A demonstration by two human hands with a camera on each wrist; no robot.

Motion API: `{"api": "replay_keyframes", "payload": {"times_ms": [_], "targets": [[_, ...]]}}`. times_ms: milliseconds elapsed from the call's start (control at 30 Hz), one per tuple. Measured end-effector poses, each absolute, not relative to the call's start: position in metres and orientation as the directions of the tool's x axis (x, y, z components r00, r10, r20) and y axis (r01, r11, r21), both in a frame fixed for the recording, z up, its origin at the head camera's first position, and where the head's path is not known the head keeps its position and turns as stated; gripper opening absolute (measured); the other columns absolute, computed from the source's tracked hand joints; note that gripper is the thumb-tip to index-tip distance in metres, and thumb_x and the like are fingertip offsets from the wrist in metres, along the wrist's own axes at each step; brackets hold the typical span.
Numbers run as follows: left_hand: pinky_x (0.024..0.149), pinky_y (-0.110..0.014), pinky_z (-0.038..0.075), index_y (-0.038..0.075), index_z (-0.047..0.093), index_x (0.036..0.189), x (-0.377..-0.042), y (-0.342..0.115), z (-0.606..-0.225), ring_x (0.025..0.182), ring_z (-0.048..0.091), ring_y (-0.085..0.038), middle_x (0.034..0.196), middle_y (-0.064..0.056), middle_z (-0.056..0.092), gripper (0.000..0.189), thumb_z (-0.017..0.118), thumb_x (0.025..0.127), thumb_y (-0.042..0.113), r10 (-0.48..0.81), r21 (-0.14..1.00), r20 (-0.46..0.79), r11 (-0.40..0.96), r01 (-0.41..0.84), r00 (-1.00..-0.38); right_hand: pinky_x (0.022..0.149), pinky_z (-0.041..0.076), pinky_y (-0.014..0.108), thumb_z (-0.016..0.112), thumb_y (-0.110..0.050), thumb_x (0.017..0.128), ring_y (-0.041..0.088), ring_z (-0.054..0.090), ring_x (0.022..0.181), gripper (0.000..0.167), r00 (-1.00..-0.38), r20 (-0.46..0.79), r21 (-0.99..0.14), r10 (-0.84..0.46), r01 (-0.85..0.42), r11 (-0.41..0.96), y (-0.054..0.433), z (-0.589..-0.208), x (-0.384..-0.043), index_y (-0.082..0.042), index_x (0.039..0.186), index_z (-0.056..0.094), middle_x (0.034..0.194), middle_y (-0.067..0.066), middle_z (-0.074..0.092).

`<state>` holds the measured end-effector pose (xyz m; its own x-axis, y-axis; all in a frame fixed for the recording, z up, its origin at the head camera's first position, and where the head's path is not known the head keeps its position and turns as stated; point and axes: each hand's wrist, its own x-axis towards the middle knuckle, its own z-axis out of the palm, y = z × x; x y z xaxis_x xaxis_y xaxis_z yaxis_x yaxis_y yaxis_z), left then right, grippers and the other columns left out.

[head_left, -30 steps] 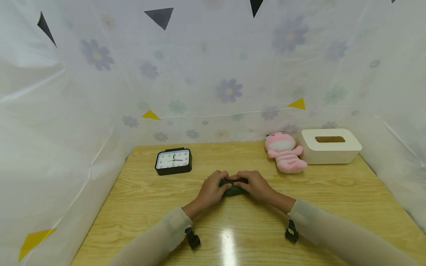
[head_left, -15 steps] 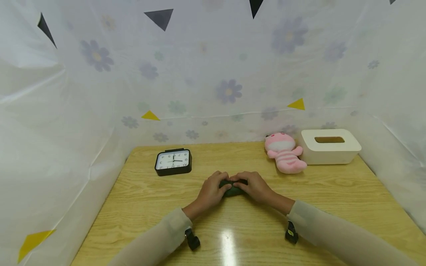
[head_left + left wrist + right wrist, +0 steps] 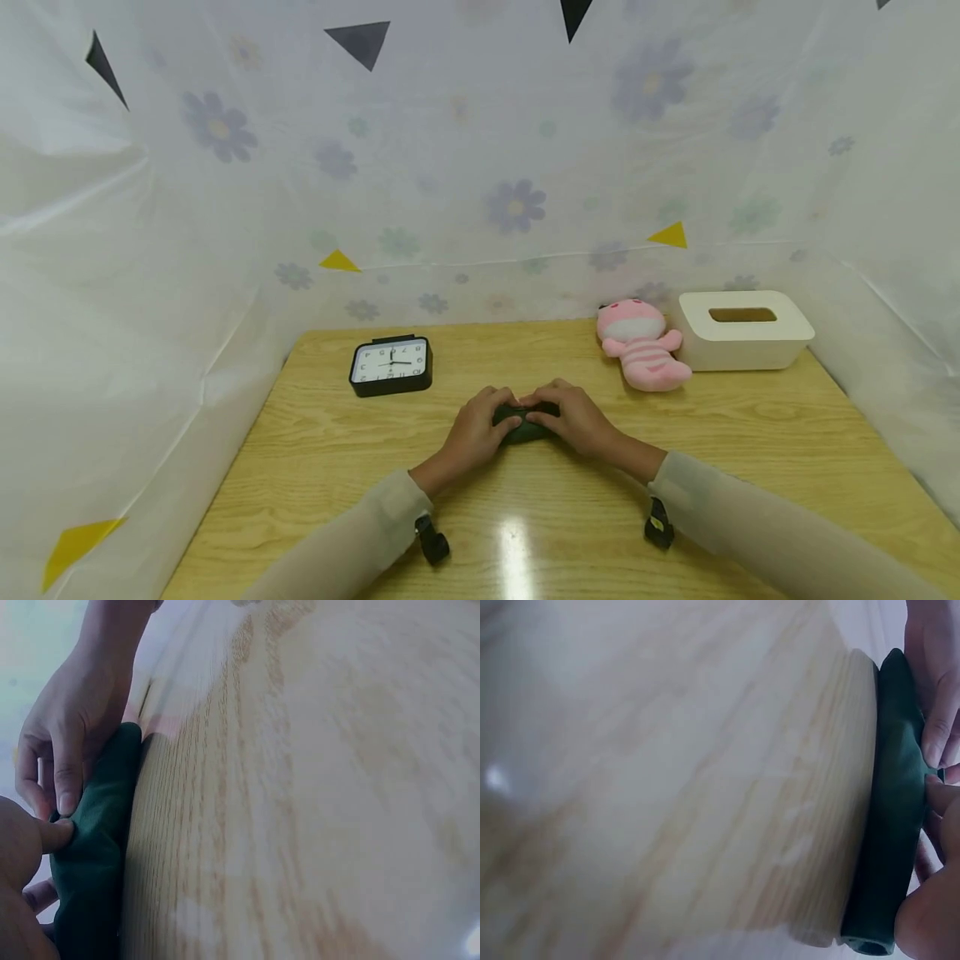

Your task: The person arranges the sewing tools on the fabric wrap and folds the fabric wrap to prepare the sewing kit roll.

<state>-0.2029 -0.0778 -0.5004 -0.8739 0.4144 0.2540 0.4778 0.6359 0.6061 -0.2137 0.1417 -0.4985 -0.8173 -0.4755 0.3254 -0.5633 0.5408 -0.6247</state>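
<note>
A long, soft, dark green pouch-like thing (image 3: 525, 432) lies across the middle of the wooden table (image 3: 315, 492), in front of the person. My left hand (image 3: 472, 427) grips its left half, and my right hand (image 3: 581, 419) grips the right half. Both thumbs press on the near side while the fingers curl over the far side. The fingertips meet at its upper middle. In the left wrist view the green cloth (image 3: 94, 847) looks creased below the thumbs. One rounded, rolled end of the green thing (image 3: 885, 847) shows in the right wrist view. Its far side is hidden by the hands.
At the back left, a black-framed clock (image 3: 392, 365) lies with its dial upside down. A pink striped plush toy (image 3: 645, 346) leans by a white tissue box (image 3: 742, 333) at the back right. Flower-printed sheeting (image 3: 450, 208) walls the table in.
The fingers of my right hand have lifted slightly over the green thing. Both hands keep their hold, and the other things stay in place.
</note>
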Motion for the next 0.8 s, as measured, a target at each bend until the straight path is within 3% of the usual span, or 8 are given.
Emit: {"api": "replay_keyframes", "payload": {"times_ms": [333,500,633,800], "targets": [[0.1,-0.049,0.05,0.025,0.063,0.126,-0.203,-0.086,-0.5,0.116,0.064,-0.019,0.124,0.002,0.065,0.027,0.069,0.1,0.032,0.455,0.57,0.19,0.671,0.475,-0.87,0.099,0.054,0.046,0.067,-0.028,0.102,0.025,0.065,0.124,0.042,-0.782,0.225,-0.577,-0.582,-0.588,0.567,0.155,-0.5,-0.212,-0.017,0.143,0.062,0.137,0.004,0.067],[0.11,-0.053,0.044,0.017,0.06,0.143,-0.202,-0.093,-0.495,0.13,0.059,-0.024,0.14,-0.003,0.063,0.044,0.064,0.103,0.034,0.509,0.498,0.127,0.71,0.499,-0.851,0.105,0.05,0.049,0.057,-0.037,0.107,0.028,0.06,0.13,0.051,-0.784,0.17,-0.504,-0.598,-0.59,0.631,0.16,-0.501,-0.205,-0.013,0.151,0.053,0.144,0.007,0.061],[0.116,-0.059,0.035,0.018,0.046,0.156,-0.2,-0.099,-0.495,0.144,0.046,-0.028,0.155,-0.006,0.051,0.054,0.053,0.108,0.04,0.565,0.352,0.068,0.757,0.55,-0.822,0.107,0.048,0.051,0.052,-0.04,0.109,0.03,0.059,0.132,0.053,-0.78,0.183,-0.417,-0.599,-0.613,0.671,0.163,-0.503,-0.198,-0.01,0.152,0.051,0.145,0.009,0.06],[0.12,-0.062,0.026,0.024,0.017,0.167,-0.196,-0.113,-0.498,0.157,0.022,-0.03,0.17,-0.007,0.025,0.064,0.037,0.111,0.047,0.62,0.189,-0.031,0.774,0.605,-0.784,0.109,0.045,0.053,0.054,-0.038,0.108,0.035,0.056,0.134,0.056,-0.783,0.195,-0.362,-0.59,-0.617,0.699,0.17,-0.505,-0.19,-0.006,0.153,0.049,0.149,0.014,0.056]]}}
